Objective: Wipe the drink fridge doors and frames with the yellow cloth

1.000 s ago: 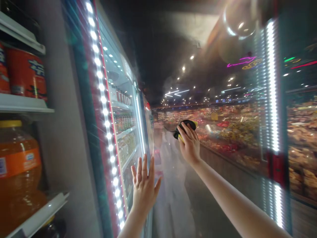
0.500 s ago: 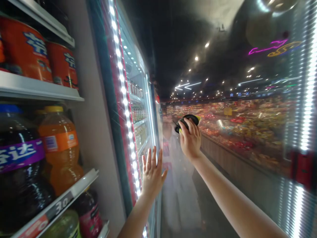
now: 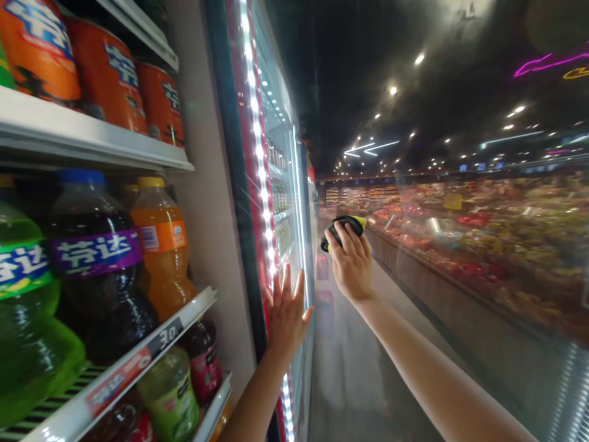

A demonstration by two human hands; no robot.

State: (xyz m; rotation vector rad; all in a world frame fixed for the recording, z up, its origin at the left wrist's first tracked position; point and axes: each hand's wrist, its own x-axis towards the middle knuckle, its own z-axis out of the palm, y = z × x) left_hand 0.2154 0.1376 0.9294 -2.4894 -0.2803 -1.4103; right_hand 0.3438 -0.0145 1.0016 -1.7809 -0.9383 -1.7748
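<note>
My right hand (image 3: 353, 267) is closed over a black cloth with yellow edging (image 3: 348, 220), flattened against what looks like a clear glass door (image 3: 338, 374). My left hand (image 3: 286, 319) lies lower and to the left, fingers spread, palm towards the glass. It overlaps the lit strip (image 3: 260, 141) of the cooler's edge; whether it touches the glass I cannot tell for certain. My right arm reaches up from the lower right corner, my left arm from the bottom centre. The fingers cover part of the cloth.
Close on my left, cooler shelves hold orange cans (image 3: 105, 73), a dark soda bottle (image 3: 99, 264), an orange soda bottle (image 3: 161, 245) and a green one (image 3: 32, 331). A price rail (image 3: 151, 347) juts out. Beyond the glass are an aisle floor (image 3: 396, 307) and a long goods display (image 3: 497, 245).
The view has turned left, so more of the shelves shows and the light strip at the right has slid mostly out. My right hand still presses the cloth; my left stays spread.
</note>
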